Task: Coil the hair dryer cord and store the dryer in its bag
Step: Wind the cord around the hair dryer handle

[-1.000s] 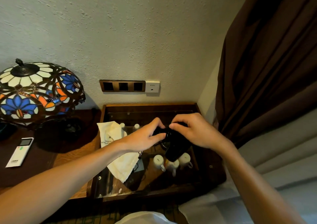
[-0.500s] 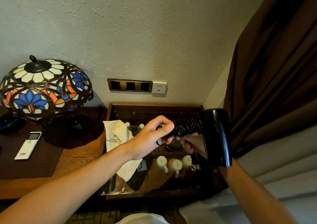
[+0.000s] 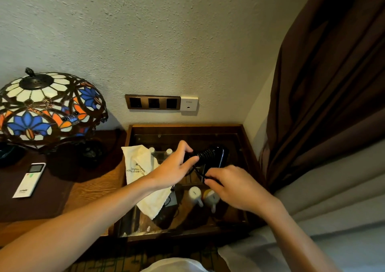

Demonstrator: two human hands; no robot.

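Note:
A black hair dryer (image 3: 216,156) hangs over the glass-topped wooden case, its handle wound with black cord (image 3: 206,153). My left hand (image 3: 174,169) grips the wound handle from the left. My right hand (image 3: 231,183), just below and to the right, pinches a loose end of the cord between thumb and fingers. The cream cloth bag (image 3: 143,173) with dark printed text lies flat on the glass to the left of my hands, partly under my left wrist.
The wooden case (image 3: 248,144) holds white cups (image 3: 194,193) and small bottles under glass. A stained-glass lamp (image 3: 48,109) and a white remote (image 3: 30,179) sit on the desk at left. Wall switches (image 3: 153,102) are behind. A brown curtain (image 3: 323,84) hangs right.
The dryer has dropped from a raised position at right back toward the middle. My right hand has come out from under it and now pinches the loose cord end.

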